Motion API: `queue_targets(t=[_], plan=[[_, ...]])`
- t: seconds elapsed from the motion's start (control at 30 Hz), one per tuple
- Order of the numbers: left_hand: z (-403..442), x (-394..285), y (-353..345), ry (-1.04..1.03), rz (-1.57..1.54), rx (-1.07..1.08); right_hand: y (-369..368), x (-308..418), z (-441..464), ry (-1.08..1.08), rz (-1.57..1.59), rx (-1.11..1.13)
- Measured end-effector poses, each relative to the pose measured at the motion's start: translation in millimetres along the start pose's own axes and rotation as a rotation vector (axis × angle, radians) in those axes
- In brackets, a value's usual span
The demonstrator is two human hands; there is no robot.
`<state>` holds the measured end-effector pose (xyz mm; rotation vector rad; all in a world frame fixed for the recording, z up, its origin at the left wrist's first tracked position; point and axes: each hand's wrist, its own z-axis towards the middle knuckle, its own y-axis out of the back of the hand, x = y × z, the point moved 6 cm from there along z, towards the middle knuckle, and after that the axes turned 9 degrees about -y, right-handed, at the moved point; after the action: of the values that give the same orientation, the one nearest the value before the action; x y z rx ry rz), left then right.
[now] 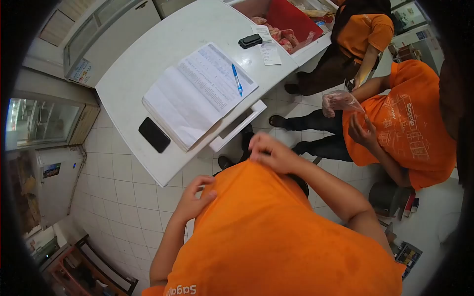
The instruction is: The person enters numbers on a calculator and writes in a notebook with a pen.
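My right hand point(274, 154) pinches the front of my orange shirt point(256, 212); folds in the cloth run towards its fingers. Against the shirt's left side lies my left hand point(193, 200), thumb and fingers apart, with some fingertips hidden. Ahead, on the white table point(128, 79), a thick notebook point(197, 93) lies spread with written and printed pages. A blue pen point(237, 80) rests on its right page. Near the table's front edge is a black phone point(154, 134), and a small black device point(250, 41) sits beside a paper receipt point(270, 52).
A pulled-out white drawer point(238, 126) juts from the table. To the right, a co-worker in orange point(410, 123) wears a clear plastic glove point(340, 102); another person point(365, 34) stands behind. A chest freezer point(308, 52) holds wrapped packs. A wooden chair point(106, 266) stands lower left.
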<state>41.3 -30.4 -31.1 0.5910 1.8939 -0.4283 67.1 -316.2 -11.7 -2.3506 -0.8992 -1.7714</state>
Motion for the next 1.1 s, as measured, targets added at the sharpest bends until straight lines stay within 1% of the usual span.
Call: queue_targets(t=[0.07,0.1,0.17,0.2,0.27,0.3,0.33,0.37,0.4,0.43,0.47,0.5,0.53,0.57,0.6,0.63,0.67,0.7,0.73,0.77,0.8,0.83,0.9,0.97,1.03,1.1], plan=[[17,-42,-27,-0.107,0.002,0.238,18,2,-3,-0.103,0.064,-0.233],[30,-54,-4,-0.228,0.198,0.215,3,1,17,-0.061,0.090,-0.158],[45,-65,-15,-0.444,0.413,0.217,-8,-2,-1,-0.143,0.079,0.026],[54,-59,-11,-0.408,0.359,0.068,-5,0,-12,-0.130,0.090,0.031],[75,-45,8,-0.350,0.274,-0.227,20,-23,-17,-0.269,0.206,-0.176],[77,-48,-13,-0.302,0.178,-0.023,32,-36,-23,-0.341,0.264,-0.279],[68,-55,-40,-0.248,0.078,0.175,44,-41,-29,-0.362,0.227,-0.365],[59,-59,-62,-0.203,-0.016,0.372,44,-44,-34,-0.356,0.190,-0.283],[73,-50,-43,-0.410,0.035,0.093,44,-48,-40,-0.335,0.142,-0.217],[85,-47,-21,-0.477,0.205,-0.099,48,-48,-42,-0.307,0.086,-0.165],[93,-50,-1,-0.551,0.363,-0.296,54,-51,-44,-0.349,0.159,-0.180],[97,-35,-10,-0.401,0.166,-0.066,56,-55,-47,-0.393,0.233,-0.195],[96,-19,-25,-0.238,-0.024,0.165,63,-64,-44,-0.320,0.146,-0.275],[95,-26,-28,-0.249,0.038,0.139,70,-70,-41,-0.258,0.063,-0.342],[98,-34,-29,-0.256,0.102,0.104,76,-58,-40,-0.374,0.098,-0.270],[113,-34,-15,-0.253,0.043,-0.011,79,-47,-39,-0.487,0.141,-0.196],[125,-31,8,-0.233,-0.017,-0.123,82,-55,-32,-0.392,0.060,-0.188],[134,-31,26,-0.205,-0.072,-0.235,94,-60,-25,-0.330,0.070,-0.235],[135,-61,32,-0.137,0.025,-0.270,103,-64,-17,-0.272,0.083,-0.274],[140,-71,38,-0.193,-0.004,-0.307,114,-70,-7,-0.216,0.093,-0.308],[144,-78,44,-0.244,-0.030,-0.346,123,-91,9,-0.187,0.276,-0.352],[149,-84,50,-0.296,-0.059,-0.386,138,-103,25,-0.174,0.329,-0.437],[164,-77,52,-0.282,-0.093,-0.463,177,-113,63,-0.147,0.432,-0.604],[181,-76,41,-0.262,-0.109,-0.524,219,-107,98,-0.152,0.454,-0.739],[202,-78,29,-0.348,-0.068,-0.493,260,-116,137,-0.113,0.396,-0.877],[224,-93,13,-0.372,-0.094,-0.440,301,-137,169,-0.099,0.334,-1.004]])
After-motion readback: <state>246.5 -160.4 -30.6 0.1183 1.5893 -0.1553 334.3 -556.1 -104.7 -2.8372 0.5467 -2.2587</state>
